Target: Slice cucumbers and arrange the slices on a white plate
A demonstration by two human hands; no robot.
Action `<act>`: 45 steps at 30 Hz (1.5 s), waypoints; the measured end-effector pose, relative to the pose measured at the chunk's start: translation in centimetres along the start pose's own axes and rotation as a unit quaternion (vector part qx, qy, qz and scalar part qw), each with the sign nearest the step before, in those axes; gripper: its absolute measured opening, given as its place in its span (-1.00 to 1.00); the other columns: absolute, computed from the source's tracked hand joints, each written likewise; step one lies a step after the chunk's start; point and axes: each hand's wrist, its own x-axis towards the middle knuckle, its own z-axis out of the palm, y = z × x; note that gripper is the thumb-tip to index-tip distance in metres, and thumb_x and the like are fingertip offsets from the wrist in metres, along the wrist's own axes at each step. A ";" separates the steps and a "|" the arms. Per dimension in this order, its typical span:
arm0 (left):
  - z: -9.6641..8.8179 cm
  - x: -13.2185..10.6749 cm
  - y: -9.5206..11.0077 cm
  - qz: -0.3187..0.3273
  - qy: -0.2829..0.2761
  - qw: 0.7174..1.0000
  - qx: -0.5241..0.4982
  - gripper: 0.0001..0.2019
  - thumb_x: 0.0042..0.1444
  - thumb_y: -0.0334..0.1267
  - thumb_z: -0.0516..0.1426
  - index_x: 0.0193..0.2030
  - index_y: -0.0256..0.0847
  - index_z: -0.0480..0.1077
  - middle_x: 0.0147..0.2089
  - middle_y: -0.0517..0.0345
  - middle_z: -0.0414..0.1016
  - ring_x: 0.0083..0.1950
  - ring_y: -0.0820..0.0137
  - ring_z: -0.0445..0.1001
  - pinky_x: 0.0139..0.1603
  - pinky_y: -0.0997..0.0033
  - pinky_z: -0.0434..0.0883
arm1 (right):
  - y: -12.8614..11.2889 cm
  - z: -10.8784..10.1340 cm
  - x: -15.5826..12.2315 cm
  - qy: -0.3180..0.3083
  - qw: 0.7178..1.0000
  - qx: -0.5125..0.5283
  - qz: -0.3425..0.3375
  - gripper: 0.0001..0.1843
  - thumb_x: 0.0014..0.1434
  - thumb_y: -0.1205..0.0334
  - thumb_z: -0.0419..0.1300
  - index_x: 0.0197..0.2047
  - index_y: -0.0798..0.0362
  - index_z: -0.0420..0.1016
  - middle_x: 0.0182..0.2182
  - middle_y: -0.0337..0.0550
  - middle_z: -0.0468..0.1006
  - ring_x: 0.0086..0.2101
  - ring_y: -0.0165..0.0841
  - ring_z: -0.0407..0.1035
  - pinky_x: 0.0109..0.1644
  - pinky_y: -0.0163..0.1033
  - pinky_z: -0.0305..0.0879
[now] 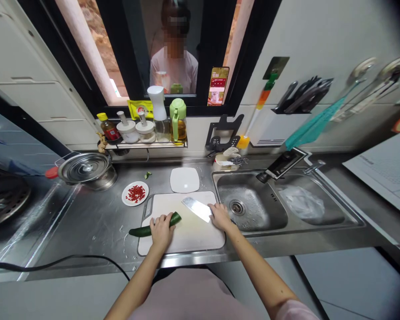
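Observation:
My left hand (162,229) is wrapped over a dark green cucumber (140,231) that lies across the left part of a white cutting board (186,242). The cucumber's right end shows a flat cut face, and its left end juts past the board's edge. In my right hand (221,217) is a kitchen knife (197,209), its broad blade pointing left over the board, apart from the cucumber. Part of its handle is hidden by my fingers. Behind the board sits a white square plate (184,180). A round plate (124,195) of chopped red pieces stands to the left.
Small green scraps (147,175) lie on the steel counter. At the left is a lidded pot (100,178); a rack (153,145) of seasoning bottles hangs behind. The sink (253,218) with its black faucet (280,166) adjoins the board's right side. A black cable (70,257) crosses the front left.

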 end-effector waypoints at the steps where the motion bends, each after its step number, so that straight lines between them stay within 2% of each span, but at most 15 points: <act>1: 0.0 -0.1 0.3 0.007 -0.010 1.000 -0.001 -0.52 0.12 -0.17 0.16 0.21 0.04 0.28 -0.03 0.06 0.44 0.01 0.21 0.35 0.19 0.02 0.02 | 0.0 0.0 0.0 -0.004 1.000 0.002 0.000 -0.46 0.20 0.21 0.07 0.26 -0.03 0.20 0.06 0.05 0.33 0.05 -0.13 0.12 0.11 -0.11 -0.10; 5: -0.1 -0.2 1.3 0.017 -0.044 0.999 0.001 -0.52 0.12 -0.16 0.16 0.21 0.04 0.28 -0.02 0.03 0.43 0.02 0.20 0.34 0.04 0.17 0.11 | 0.2 0.0 -0.3 -0.006 1.000 0.017 -0.005 -0.47 0.21 0.20 0.07 0.25 -0.02 0.21 0.05 0.03 0.34 0.03 -0.16 0.14 0.08 -0.14 -0.08; 12: -1.0 0.2 2.5 0.022 -0.065 0.998 -0.007 -0.51 0.14 -0.08 0.14 0.23 0.03 0.25 -0.02 0.03 0.43 0.03 0.19 0.33 0.02 0.20 0.10 | -0.3 -0.6 -0.9 0.002 0.999 0.038 -0.010 -0.58 0.21 0.21 0.08 0.14 0.00 0.30 -0.01 0.00 0.37 0.01 -0.19 0.16 0.04 -0.17 -0.04; 17: -1.4 0.1 2.7 0.024 -0.076 0.997 0.000 -0.50 0.14 -0.08 0.14 0.23 0.01 0.24 -0.01 0.03 0.43 0.05 0.19 0.33 0.01 0.21 0.10 | -1.5 -1.0 -1.4 0.001 0.997 0.062 -0.035 -0.69 0.17 0.36 0.03 0.00 0.08 0.36 -0.08 -0.03 0.36 -0.11 -0.31 0.27 -0.10 -0.30 0.04; 21: -1.4 0.1 2.6 0.028 -0.080 0.996 0.007 -0.49 0.13 -0.07 0.16 0.23 0.02 0.23 -0.01 0.03 0.43 0.05 0.19 0.32 0.01 0.22 0.10 | -2.6 -1.2 -1.9 -0.006 0.998 0.059 -0.036 -0.71 0.17 0.42 -0.03 -0.06 0.07 0.34 -0.08 -0.05 0.34 -0.23 -0.38 0.32 -0.18 -0.31 0.05; 27: -1.4 0.0 2.5 0.041 -0.085 0.995 0.008 -0.45 0.11 -0.02 0.16 0.25 0.03 0.22 -0.02 0.02 0.43 0.05 0.19 0.32 0.01 0.22 0.10 | -4.4 -1.4 -2.5 -0.035 0.997 0.051 -0.041 -0.69 0.14 0.42 -0.01 -0.05 0.07 0.31 -0.10 -0.03 0.42 -0.16 -0.32 0.36 -0.18 -0.29 0.09; 31: -1.0 -0.3 2.3 0.055 -0.063 0.997 -0.003 -0.46 0.11 -0.01 0.17 0.23 0.00 0.24 -0.03 0.01 0.43 0.04 0.18 0.32 0.04 0.19 0.11 | -5.5 -1.2 -2.5 -0.058 0.997 0.023 -0.037 -0.70 0.25 0.32 -0.08 0.02 0.06 0.30 -0.07 0.03 0.45 -0.11 -0.27 0.38 -0.15 -0.27 0.14; 35: -0.3 -0.7 2.0 0.078 -0.019 0.996 -0.037 -0.46 0.15 0.01 0.11 0.25 -0.06 0.23 -0.02 0.01 0.41 0.04 0.21 0.33 0.06 0.21 0.17 | -5.9 -1.0 -2.4 -0.058 0.998 0.006 -0.034 -0.69 0.30 0.25 -0.12 0.05 0.06 0.29 -0.06 0.06 0.47 -0.11 -0.23 0.41 -0.14 -0.24 0.18; 40: 0.8 -0.7 1.5 0.143 0.038 0.985 -0.088 -0.61 0.28 -0.15 -0.02 0.23 -0.04 0.26 0.04 0.05 0.38 0.02 0.34 0.36 0.03 0.35 0.30 | -5.7 -0.9 -2.2 -0.059 0.998 0.005 -0.033 -0.69 0.31 0.23 -0.11 0.04 0.07 0.31 -0.07 0.07 0.49 -0.10 -0.25 0.42 -0.12 -0.25 0.19; 45: 1.7 -0.4 1.2 0.166 0.052 0.980 -0.094 -0.64 0.30 -0.23 -0.05 0.18 0.00 0.35 0.03 0.08 0.42 0.01 0.37 0.37 0.05 0.37 0.35 | -6.0 -1.4 -2.7 -0.053 0.998 0.025 -0.035 -0.70 0.31 0.24 -0.11 0.00 0.09 0.33 -0.08 0.07 0.52 -0.09 -0.26 0.42 -0.11 -0.27 0.18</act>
